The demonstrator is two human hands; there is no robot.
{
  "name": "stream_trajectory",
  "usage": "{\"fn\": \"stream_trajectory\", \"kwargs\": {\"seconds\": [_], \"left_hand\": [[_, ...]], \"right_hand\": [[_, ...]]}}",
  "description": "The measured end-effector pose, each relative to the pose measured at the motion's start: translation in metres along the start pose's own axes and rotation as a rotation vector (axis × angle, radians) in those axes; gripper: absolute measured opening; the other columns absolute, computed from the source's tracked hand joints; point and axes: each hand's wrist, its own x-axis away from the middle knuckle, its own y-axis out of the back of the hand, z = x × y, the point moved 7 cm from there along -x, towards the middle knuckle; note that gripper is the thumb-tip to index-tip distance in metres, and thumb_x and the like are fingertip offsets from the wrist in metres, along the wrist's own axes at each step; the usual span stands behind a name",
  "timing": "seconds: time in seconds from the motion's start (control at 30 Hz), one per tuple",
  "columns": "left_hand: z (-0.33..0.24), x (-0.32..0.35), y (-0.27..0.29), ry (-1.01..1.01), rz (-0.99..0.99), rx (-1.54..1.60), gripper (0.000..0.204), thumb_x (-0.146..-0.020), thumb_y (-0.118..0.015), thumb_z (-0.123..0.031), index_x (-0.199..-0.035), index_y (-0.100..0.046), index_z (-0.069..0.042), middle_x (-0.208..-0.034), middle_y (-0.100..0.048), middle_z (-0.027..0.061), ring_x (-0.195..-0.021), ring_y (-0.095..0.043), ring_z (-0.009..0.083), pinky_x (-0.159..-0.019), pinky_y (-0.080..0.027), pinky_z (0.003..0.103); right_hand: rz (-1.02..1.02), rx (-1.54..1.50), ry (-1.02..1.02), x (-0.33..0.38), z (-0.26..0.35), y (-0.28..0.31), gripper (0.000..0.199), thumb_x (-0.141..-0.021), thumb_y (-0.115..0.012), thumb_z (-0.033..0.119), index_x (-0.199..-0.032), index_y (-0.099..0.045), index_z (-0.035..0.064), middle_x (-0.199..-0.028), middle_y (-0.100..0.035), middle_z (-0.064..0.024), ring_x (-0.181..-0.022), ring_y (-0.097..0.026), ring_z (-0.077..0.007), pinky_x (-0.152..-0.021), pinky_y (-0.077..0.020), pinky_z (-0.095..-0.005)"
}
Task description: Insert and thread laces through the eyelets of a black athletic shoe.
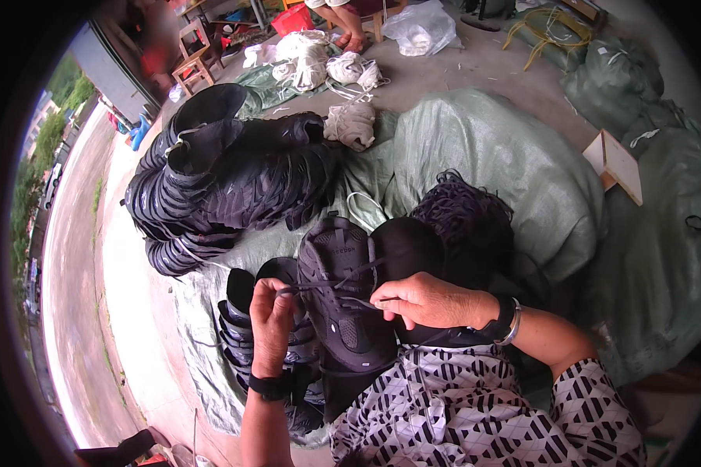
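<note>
A black shoe upper [357, 338] lies in front of me with its tongue [337, 247] pointing away. Dark laces cross over its front. At its left side my left hand [272, 325] is closed in a pinch on a dark shoelace [313, 287], drawn out sideways. On the other side my right hand [432, 301] pinches a shoelace too, close to the eyelets; its tip shows at the fingers. Both wrists wear black bands. A thick bunch of dark laces [463, 210] sits just beyond my right hand.
Stacked black uppers [241, 175] form a large pile at the left, with a smaller stack [237, 327] beside my left hand. Green woven sacks [498, 163] bulge at the right, one bearing a wooden box [617, 167]. White cord bundles [308, 62] and a seated person's legs [343, 19] are farther off.
</note>
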Motion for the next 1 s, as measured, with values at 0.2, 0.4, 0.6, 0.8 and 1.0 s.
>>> {"fn": "stream_trajectory", "kwargs": {"seconds": [0.2, 0.4, 0.6, 0.8, 1.0], "left_hand": [[-0.041, -0.018, 0.098, -0.160, -0.330, 0.444, 0.017, -0.093, -0.050, -0.010, -0.110, -0.052, -0.009, -0.059, -0.032, -0.0093, -0.047, -0.024, 0.0003, -0.040, -0.021, 0.018], [-0.040, -0.023, 0.110, -0.084, -0.323, 0.390, 0.011, -0.093, -0.052, -0.011, -0.103, -0.056, -0.010, -0.057, -0.029, -0.0107, -0.046, -0.023, -0.0001, -0.040, -0.020, 0.018], [0.009, 0.007, 0.127, 0.077, -0.372, 0.210, 0.010, -0.093, -0.052, -0.014, -0.102, -0.054, -0.010, -0.057, -0.032, -0.0100, -0.045, -0.026, -0.0006, -0.039, -0.019, 0.018], [0.092, 0.041, 0.145, 0.395, -0.267, -0.147, 0.035, -0.096, -0.046, -0.039, -0.086, -0.059, -0.007, -0.057, -0.040, -0.0062, -0.045, -0.032, 0.0033, -0.040, -0.025, 0.020], [0.067, 0.023, 0.097, 0.133, -0.241, -0.258, 0.036, -0.096, -0.046, -0.034, -0.094, -0.061, -0.001, -0.071, -0.056, 0.0005, -0.059, -0.047, 0.0050, -0.054, -0.038, 0.020]], "right_hand": [[-0.229, -0.252, 0.059, -0.003, 0.007, 0.022, 0.028, -0.098, -0.044, 0.024, -0.109, -0.059, 0.0033, -0.093, -0.065, -0.0059, -0.059, -0.058, -0.0061, -0.049, -0.0433, -0.0190], [-0.470, 0.373, 0.344, -0.008, 0.017, 0.036, 0.017, -0.091, -0.054, 0.014, -0.101, -0.058, 0.0015, -0.091, -0.064, -0.0127, -0.065, -0.063, -0.0229, -0.062, -0.0485, -0.0325], [-0.149, 0.047, 0.006, -0.001, -0.028, 0.048, 0.028, -0.090, -0.056, 0.024, -0.076, -0.060, 0.0008, -0.063, -0.061, -0.0041, -0.055, -0.055, -0.0138, -0.055, -0.0439, -0.0294], [-0.398, 0.303, -0.294, 0.031, -0.093, 0.133, 0.030, -0.087, -0.061, 0.022, -0.108, -0.057, 0.0015, -0.095, -0.063, -0.0097, -0.053, -0.050, -0.0061, -0.046, -0.0387, -0.0200], [-0.364, 0.036, -0.176, 0.002, -0.063, 0.109, 0.028, -0.085, -0.056, 0.005, -0.112, -0.056, -0.0019, -0.078, -0.065, -0.0070, -0.061, -0.060, -0.0083, -0.058, -0.0492, -0.0222]]}}
